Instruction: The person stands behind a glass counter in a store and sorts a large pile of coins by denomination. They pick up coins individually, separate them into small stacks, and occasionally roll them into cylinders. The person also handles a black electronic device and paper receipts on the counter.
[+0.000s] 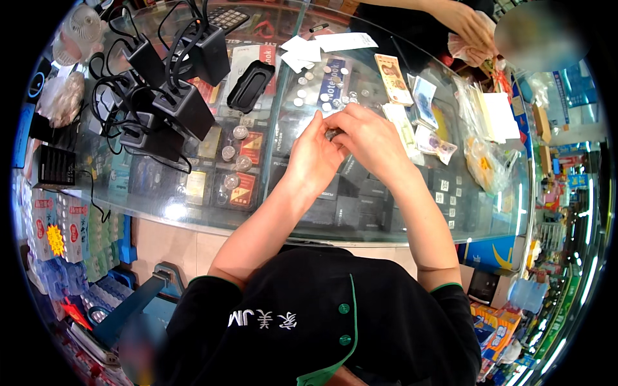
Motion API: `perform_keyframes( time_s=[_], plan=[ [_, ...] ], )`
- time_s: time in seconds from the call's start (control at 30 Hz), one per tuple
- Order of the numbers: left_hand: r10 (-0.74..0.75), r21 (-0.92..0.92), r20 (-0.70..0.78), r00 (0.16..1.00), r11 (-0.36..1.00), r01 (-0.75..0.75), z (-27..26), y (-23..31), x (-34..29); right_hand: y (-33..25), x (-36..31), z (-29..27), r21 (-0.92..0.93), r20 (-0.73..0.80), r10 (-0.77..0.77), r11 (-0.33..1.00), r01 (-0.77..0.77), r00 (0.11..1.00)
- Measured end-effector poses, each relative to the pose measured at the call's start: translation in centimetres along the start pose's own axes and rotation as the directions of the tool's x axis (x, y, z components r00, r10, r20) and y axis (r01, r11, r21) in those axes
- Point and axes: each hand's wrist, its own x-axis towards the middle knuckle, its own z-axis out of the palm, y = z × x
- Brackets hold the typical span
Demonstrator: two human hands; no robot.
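My left hand point(317, 153) and my right hand point(368, 136) meet over the glass counter point(302, 215). Between their curled fingers shows a small stack of coins point(333, 134), mostly covered by the fingers. Just beyond them, loose silver coins point(309, 76) lie scattered on the glass and on a dark blue notebook point(333, 71). To the left stand several small piles of coins point(228, 153). Right of my right hand lie an orange-yellow banknote point(393, 77), blue banknotes point(423, 101), greenish notes point(402, 128) and a crumpled purplish note point(436, 144).
Black power devices with looped cables point(183, 109) crowd the left, near an open black case point(251, 87). White paper slips point(344, 42) lie at the far side. Another person's hand point(460, 26) holds pinkish banknotes at the far right. A plastic bag point(484, 164) sits by the right edge.
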Motion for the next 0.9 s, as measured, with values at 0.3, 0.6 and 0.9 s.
perform_keyframes(
  time_s=[0.3, 0.6, 0.9],
  plan=[
    [0.027, 0.069, -0.008, 1.000, 0.997, -0.027, 0.0, 1.3, -1.8, -0.6, 1.1, 0.2, -0.031, 0.095, -0.238, 0.970, 0.241, 0.967],
    [0.014, 0.123, -0.081, 0.997, 0.992, -0.004, -0.7, 2.7, -4.9, -2.0, 2.5, 1.3, 0.078, 0.263, -0.283, 0.959, 0.272, 0.922],
    [0.235, 0.480, -0.163, 0.958, 0.867, -0.131, -3.1, -1.0, -10.1, -2.9, 8.6, 7.9, 0.046, 0.173, -0.351, 0.936, 0.348, 0.920]
  ],
)
